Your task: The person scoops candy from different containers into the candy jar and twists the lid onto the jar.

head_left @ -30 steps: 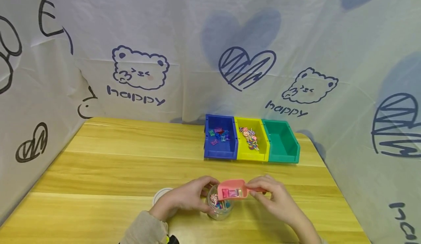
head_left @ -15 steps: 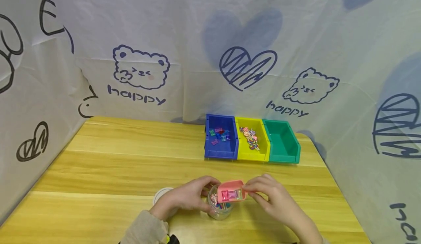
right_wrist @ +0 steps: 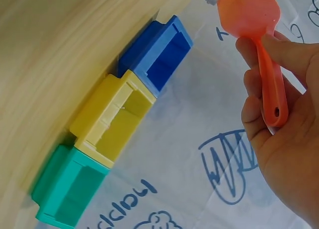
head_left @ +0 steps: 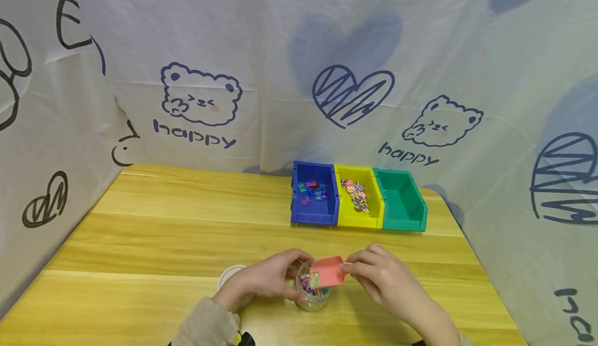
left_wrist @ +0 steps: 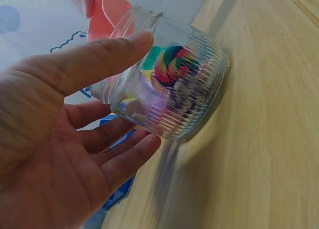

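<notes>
While left fingers (left_wrist: 130, 162) clasp jar (left_wrist: 172, 87), right fingers (right_wrist: 253, 82) pinch scoop (right_wrist: 250, 16)

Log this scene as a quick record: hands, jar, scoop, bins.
Left hand: holds the glass jar
Right hand: grips the pink scoop by its handle
Glass jar: upright, uncapped, with a multicoloured swirl piece visible inside
Pink scoop: over the jar's mouth, pale piece at its lip
Blue bin: small translucent pieces
Yellow bin: swirl lollipops
Green bin: beside the yellow bin
</notes>
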The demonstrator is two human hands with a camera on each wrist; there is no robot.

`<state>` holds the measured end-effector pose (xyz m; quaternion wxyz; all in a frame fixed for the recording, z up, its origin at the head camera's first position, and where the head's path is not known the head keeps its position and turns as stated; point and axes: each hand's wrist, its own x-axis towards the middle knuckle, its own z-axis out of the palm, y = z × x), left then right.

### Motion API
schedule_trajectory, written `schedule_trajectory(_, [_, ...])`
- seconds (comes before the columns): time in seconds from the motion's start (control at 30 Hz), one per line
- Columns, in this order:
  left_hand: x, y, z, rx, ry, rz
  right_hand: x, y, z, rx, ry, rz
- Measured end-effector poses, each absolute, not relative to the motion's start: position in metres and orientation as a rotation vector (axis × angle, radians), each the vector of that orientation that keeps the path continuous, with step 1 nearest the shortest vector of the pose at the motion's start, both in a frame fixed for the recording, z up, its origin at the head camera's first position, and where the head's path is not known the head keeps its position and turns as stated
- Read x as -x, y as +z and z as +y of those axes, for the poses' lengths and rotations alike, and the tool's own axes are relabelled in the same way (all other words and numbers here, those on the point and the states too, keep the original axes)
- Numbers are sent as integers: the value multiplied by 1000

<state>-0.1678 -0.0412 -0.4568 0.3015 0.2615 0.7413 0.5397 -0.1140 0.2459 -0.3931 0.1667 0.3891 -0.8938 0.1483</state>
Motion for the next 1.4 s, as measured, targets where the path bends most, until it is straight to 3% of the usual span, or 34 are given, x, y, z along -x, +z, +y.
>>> schedule_trajectory(0.63, [167, -456, -41, -668, 1436, 1960, 113, -384, 243, -1122, 288, -2598])
schedule_trajectory(1.4, [167, -458, -40, -682, 1443, 1976, 107, -400, 260, -888, 907, -2388])
